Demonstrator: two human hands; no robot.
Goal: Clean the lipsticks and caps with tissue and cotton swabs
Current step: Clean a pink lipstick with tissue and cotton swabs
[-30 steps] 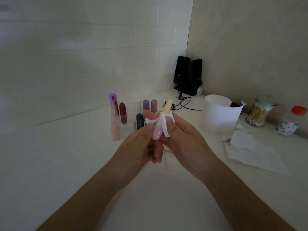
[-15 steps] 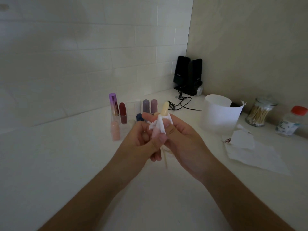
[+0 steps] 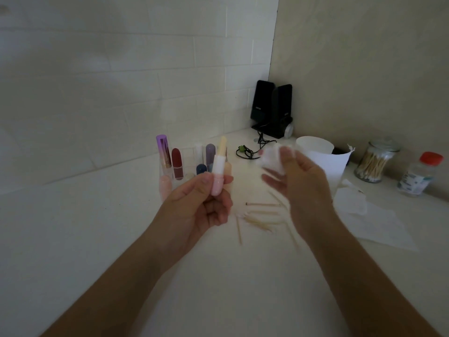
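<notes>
Pulling tissue (image 3: 272,158) off the lipstick (image 3: 218,172), wipe pass looks done.
Left hand (image 3: 202,206) pinches the pink lipstick upright above the counter (image 3: 97,239). Right hand (image 3: 300,190) has swung right and pinches the crumpled tissue. Stick now bare, so probably cap next.

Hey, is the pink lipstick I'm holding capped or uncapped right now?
Uncapped. The lipstick in the left hand shows its pale stick bare above the white collar.

left hand (image 3: 201,203) grips lipstick (image 3: 218,170) | right hand (image 3: 298,181) pinches tissue (image 3: 272,158)
</notes>
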